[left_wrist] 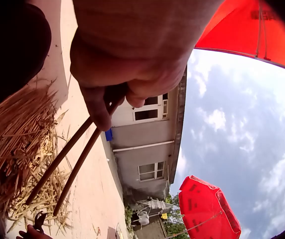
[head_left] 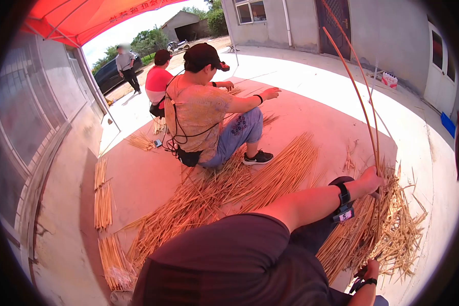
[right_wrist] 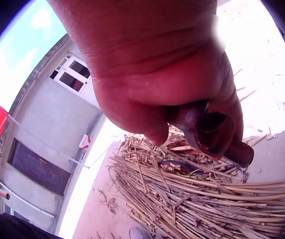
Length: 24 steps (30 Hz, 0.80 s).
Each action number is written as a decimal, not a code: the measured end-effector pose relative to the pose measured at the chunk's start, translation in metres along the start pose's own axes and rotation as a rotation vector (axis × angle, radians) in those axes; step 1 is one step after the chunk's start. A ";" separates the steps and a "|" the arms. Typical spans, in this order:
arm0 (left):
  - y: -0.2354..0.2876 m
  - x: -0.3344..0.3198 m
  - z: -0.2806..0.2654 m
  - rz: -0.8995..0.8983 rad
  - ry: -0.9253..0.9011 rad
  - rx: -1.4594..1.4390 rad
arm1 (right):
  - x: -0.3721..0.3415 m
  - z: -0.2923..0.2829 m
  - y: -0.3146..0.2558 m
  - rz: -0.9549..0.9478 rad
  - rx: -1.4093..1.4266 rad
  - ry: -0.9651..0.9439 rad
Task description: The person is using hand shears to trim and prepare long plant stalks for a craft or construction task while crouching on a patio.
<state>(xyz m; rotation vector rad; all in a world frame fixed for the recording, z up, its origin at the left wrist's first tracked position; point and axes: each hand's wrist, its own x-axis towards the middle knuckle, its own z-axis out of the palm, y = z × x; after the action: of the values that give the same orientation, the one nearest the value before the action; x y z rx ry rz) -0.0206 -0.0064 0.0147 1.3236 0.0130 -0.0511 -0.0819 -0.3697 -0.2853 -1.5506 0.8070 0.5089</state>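
On the pale ground (head_left: 437, 219), a broad pile of stalks (head_left: 349, 237) spreads beneath two long sticks (left_wrist: 60, 159), whose lower ends splay slightly. The left hand (head_left: 371, 181) pinches both; the right hand (head_left: 372, 268) grips dark cutters (left_wrist: 39, 220) near those ends. Good work here probably means steadying the sticks firmly and keeping skin clear of the blades. One stick's top leaves the head view; fingers partly hide the cutters' handles.
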 end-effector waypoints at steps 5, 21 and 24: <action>-0.003 -0.001 0.001 0.028 0.033 0.002 | -0.004 0.000 0.000 -0.023 0.016 0.036; 0.024 0.039 -0.002 0.040 -0.063 -0.082 | -0.089 0.026 -0.044 -0.251 0.189 0.024; 0.004 0.040 0.011 -0.020 -0.082 -0.148 | -0.137 0.009 -0.047 -0.211 0.284 0.000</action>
<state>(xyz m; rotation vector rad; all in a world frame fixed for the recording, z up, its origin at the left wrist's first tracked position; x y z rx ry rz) 0.0195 -0.0176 0.0201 1.1731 -0.0390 -0.1190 -0.1358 -0.3338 -0.1557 -1.3524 0.6739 0.2280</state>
